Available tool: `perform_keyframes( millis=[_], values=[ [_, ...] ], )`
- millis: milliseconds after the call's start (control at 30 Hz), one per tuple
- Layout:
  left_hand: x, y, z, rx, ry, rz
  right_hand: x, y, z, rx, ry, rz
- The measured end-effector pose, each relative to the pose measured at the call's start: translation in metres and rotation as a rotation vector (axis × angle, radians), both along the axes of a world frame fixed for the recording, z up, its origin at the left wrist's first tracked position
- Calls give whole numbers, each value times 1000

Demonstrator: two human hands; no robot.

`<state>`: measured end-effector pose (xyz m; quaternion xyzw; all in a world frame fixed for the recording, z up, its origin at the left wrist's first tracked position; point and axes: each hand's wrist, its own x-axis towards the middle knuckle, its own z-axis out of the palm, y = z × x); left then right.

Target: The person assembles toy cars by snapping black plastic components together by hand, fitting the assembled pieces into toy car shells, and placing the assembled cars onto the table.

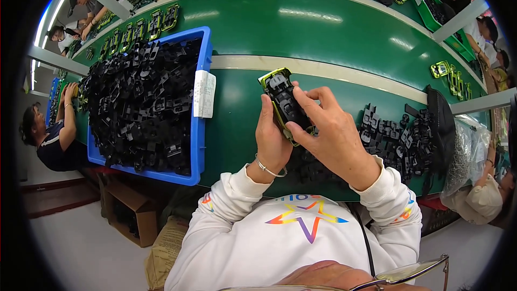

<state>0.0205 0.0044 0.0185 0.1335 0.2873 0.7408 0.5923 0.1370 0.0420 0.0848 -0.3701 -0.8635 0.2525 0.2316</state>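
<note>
In front of my chest I hold a toy car chassis (284,101), black with a yellow-green rim, tilted above the green table. My left hand (272,134) is closed round its left side and underside, thumb along the rim. The fingers and thumb of my right hand (331,129) press on its black upper face from the right. Whether a small part sits under those fingertips is hidden. Loose black plastic parts (396,137) lie heaped to the right of my right hand, and more lie partly covered beneath my hands.
At left a blue crate (201,145) is filled with black parts, a paper label (204,94) on its side. Yellow-green pieces (156,24) line up behind it. A black pouch (440,124) and clear plastic bag (467,153) are at right. Other people sit along both sides.
</note>
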Motion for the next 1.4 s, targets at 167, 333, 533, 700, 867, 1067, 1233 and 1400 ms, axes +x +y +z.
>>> perform_keyframes(
  millis=[167,333,533,700,867,1067,1233,1400],
  values=[
    [3,-3,-1,15,52,-12,1,0,-1,-34,-9,-22],
    [7,-4,-7,10,142,4,4,-4,7,-158,-37,-38],
    [8,2,-17,-7,125,22,-4,-11,-1,52,-184,-72],
    [7,-1,-13,66,106,-3,-6,-21,-1,77,-98,-137],
    [6,-1,-13,90,203,35,-8,-19,0,93,-83,-123],
    [2,-2,-17,156,202,29,-7,-24,-2,146,-55,-85],
    [0,-1,-7,91,144,0,-1,-23,5,40,-29,-42],
    [4,0,-10,6,159,-24,8,-12,8,194,-107,1]
  ],
)
